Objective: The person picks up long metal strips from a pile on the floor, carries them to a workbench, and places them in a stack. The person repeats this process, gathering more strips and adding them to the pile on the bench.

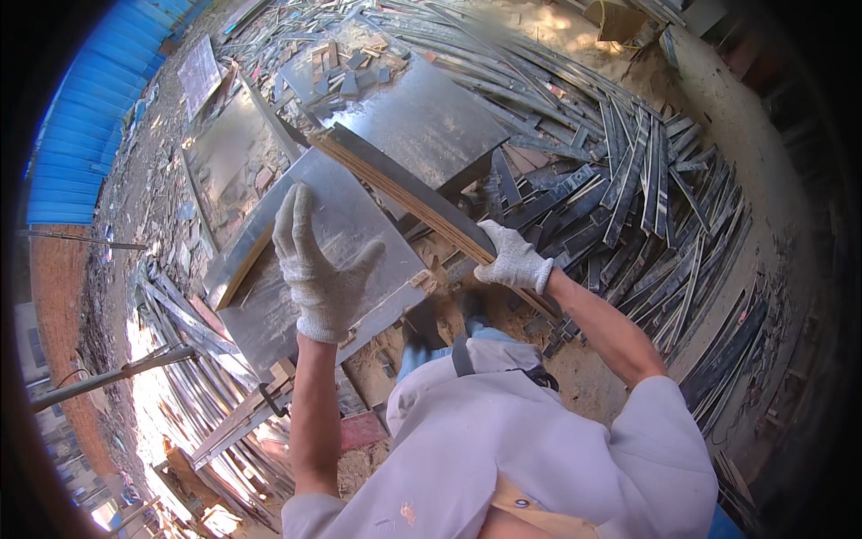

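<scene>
My left hand (pixel 316 268), in a white knit glove, presses flat with spread fingers on a grey plywood panel (pixel 359 216) that lies on a stack of similar boards. My right hand (pixel 514 259), also gloved, grips the near end of a long dark-faced plywood strip (pixel 395 184) with a tan layered edge. The strip runs diagonally up and to the left, across the panel's far side. A second grey panel (pixel 422 121) lies behind the strip.
Heaps of narrow dark plywood offcuts (pixel 646 198) cover the ground to the right and at the back. More strips and metal bars (pixel 180 359) lie at the left. Sawdust covers the ground by my legs. A blue corrugated sheet (pixel 90 117) borders the far left.
</scene>
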Demonstrator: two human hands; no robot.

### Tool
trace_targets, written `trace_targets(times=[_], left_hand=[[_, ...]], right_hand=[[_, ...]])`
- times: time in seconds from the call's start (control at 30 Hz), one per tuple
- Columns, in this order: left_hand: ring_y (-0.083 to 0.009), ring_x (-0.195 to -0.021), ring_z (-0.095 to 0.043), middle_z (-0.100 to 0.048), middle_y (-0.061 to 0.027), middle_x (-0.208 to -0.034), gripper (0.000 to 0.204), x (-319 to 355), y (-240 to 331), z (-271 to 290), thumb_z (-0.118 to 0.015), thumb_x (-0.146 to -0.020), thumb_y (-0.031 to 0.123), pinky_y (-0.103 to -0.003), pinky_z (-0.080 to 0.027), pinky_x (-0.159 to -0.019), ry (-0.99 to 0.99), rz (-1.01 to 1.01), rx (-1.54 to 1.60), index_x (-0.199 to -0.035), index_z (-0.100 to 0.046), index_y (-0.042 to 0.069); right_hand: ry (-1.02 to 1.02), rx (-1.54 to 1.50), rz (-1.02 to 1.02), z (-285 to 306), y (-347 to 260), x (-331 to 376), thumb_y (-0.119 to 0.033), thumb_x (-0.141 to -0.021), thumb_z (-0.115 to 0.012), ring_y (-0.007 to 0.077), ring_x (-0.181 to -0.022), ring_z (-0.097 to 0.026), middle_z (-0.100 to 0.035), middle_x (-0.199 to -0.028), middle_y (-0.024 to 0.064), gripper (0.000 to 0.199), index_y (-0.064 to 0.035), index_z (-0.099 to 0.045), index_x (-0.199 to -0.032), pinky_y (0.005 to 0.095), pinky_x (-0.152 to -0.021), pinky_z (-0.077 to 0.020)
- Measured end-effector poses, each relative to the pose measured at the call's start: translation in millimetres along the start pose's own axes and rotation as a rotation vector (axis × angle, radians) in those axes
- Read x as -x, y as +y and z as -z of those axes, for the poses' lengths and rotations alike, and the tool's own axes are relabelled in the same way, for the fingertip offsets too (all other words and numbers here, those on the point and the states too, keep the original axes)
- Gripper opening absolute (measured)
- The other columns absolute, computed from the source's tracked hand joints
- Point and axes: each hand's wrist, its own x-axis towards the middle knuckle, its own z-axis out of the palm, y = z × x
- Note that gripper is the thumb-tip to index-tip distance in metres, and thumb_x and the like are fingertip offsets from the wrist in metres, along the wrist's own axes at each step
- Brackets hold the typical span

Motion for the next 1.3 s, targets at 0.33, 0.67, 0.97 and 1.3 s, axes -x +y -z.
trace_targets(times=[0.33,0.67,0.97,1.3], left_hand=[[-0.0360,-0.105,-0.072,-0.072,-0.0195,-0.112,0.076,80,-24,-66,-0.091,-0.069,0.031,-0.045,-0.057,-0.091,-0.350,0.631,0.179,-0.134,-0.057,0.011],[-0.0383,-0.108,-0.064,-0.068,-0.0161,-0.116,0.062,168,-208,-15,-0.084,-0.070,0.027,-0.047,-0.053,-0.096,-0.593,0.346,-0.233,-0.127,-0.062,0.013],[-0.0366,-0.126,-0.052,-0.059,-0.0155,-0.126,0.041,233,-254,-26,-0.069,-0.095,0.043,-0.049,-0.043,-0.107,-0.659,0.709,-0.081,-0.123,-0.067,0.013],[-0.0368,-0.118,-0.056,-0.062,-0.0146,-0.124,0.062,241,-229,-36,-0.075,-0.089,0.034,-0.050,-0.042,-0.107,-0.527,0.532,-0.130,-0.145,-0.055,0.015]], right_hand=[[0.072,-1.120,0.160,-42,-58,-83,-0.021,-0.091,-0.080,0.0201,-0.111,-0.067,-0.068,-0.122,0.0082,0.066,-0.0093,-0.050,-0.148,0.0379,-0.097,-0.0564],[0.443,-0.807,-0.293,-64,34,-149,0.002,-0.089,-0.079,0.0248,-0.100,-0.071,-0.065,-0.125,0.0125,0.067,0.0006,-0.045,-0.148,0.0391,-0.080,-0.0664],[0.083,-0.622,-0.479,-148,58,-148,-0.002,-0.090,-0.079,0.0173,-0.090,-0.071,-0.072,-0.101,0.0055,0.025,-0.0019,-0.067,-0.112,0.0328,-0.074,-0.0647],[-0.132,0.233,-0.428,-157,56,-145,-0.038,-0.079,-0.087,0.0231,-0.089,-0.069,-0.075,-0.095,0.0120,0.045,-0.0030,-0.074,-0.104,0.0385,-0.080,-0.0530]])
